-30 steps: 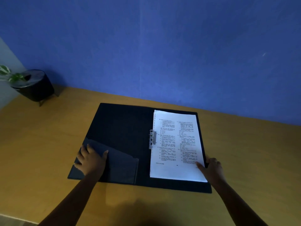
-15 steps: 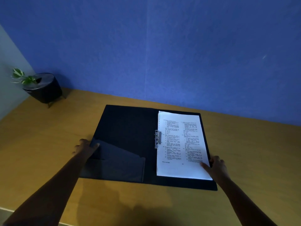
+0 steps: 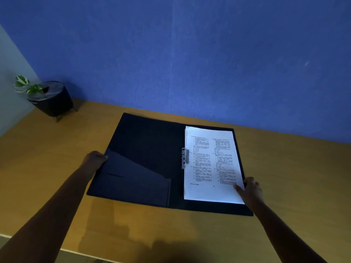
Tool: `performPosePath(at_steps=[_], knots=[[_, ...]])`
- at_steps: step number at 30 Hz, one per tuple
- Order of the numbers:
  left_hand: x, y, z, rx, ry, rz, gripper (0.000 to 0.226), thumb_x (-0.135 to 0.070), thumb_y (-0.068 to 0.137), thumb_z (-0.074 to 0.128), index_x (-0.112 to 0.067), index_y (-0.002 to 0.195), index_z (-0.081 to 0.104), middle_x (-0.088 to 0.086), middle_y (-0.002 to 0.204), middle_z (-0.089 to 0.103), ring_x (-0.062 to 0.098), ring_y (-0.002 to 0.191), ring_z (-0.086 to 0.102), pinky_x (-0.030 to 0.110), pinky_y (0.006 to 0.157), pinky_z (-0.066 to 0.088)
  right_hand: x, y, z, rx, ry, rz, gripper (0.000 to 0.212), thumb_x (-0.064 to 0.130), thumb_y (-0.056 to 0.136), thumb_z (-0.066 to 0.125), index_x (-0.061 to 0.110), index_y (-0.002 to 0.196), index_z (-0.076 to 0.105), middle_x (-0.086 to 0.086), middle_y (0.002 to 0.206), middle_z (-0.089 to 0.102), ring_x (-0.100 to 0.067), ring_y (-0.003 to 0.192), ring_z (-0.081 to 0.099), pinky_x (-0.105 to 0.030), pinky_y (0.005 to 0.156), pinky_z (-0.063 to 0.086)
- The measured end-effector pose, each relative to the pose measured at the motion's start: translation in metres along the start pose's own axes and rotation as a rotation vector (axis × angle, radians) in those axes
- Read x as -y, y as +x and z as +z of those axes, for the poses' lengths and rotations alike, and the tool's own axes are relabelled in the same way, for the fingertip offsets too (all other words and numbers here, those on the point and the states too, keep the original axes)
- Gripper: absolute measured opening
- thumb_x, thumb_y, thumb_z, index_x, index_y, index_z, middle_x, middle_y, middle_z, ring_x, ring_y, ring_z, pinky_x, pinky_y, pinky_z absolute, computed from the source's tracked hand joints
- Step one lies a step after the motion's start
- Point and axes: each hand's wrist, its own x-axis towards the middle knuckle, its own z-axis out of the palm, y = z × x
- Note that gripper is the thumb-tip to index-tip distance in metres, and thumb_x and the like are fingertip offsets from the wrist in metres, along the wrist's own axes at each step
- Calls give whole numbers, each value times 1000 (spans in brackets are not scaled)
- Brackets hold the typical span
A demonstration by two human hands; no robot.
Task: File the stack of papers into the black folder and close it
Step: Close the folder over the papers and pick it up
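Fingers [image 3: 239,188] on papers [image 3: 210,164], folder [image 3: 144,149] open

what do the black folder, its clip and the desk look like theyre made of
Black folder: probably matte plastic or coated card; the surface is dark and dull, and its inner pocket shows a faint sheen. Clip: likely metal, being grey with pale glints. Desk: wood or wood-look laminate, with a smooth, even yellow-brown top; no grain is clear in this dim light.
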Motion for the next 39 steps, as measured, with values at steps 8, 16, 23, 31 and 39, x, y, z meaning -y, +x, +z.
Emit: performPosePath(at_steps=[8, 16, 23, 31, 39], knots=[[-38, -35, -27, 261, -202, 212, 23, -20, 95, 49, -14, 73, 47, 7, 88, 54, 22, 79, 52, 31, 63, 38, -1, -1, 0, 0, 3, -18, 47, 27, 84, 67, 0, 117, 45, -26, 118, 51, -40, 107, 53, -40, 84, 46], [-90, -83, -3, 464, -375, 414, 22, -44, 84, 54, -22, 82, 53, -3, 90, 60, 18, 87, 57, 35, 74, 41, -5, -6, -6, 39, 1, -71, 50, 26, 85, 67, 0, 121, 44, -25, 120, 51, -41, 109, 52, -45, 88, 49], [-126, -114, 43, 569, -374, 436, 35, -50, 82, 52, -19, 99, 53, -8, 94, 66, 8, 80, 65, 21, 56, 52, -12, -10, -12, 84, 44, -101, 54, 26, 84, 68, 3, 126, 43, -23, 123, 50, -37, 113, 50, -42, 91, 48], [-156, -146, 102, 560, -396, 408, 32, -44, 88, 53, -20, 110, 47, -7, 107, 57, 12, 104, 54, 31, 69, 47, -21, -15, -16, 101, 74, -83, 51, 22, 84, 68, 5, 125, 43, -20, 125, 50, -33, 115, 50, -43, 94, 49], [-174, -179, 184, 407, -365, 449, 35, -26, 88, 61, -10, 113, 44, 12, 122, 51, 23, 112, 51, 37, 95, 42, -37, -13, -17, 159, 132, -133, 54, 17, 80, 71, 8, 127, 44, -17, 124, 47, -33, 111, 53, -36, 90, 46]])
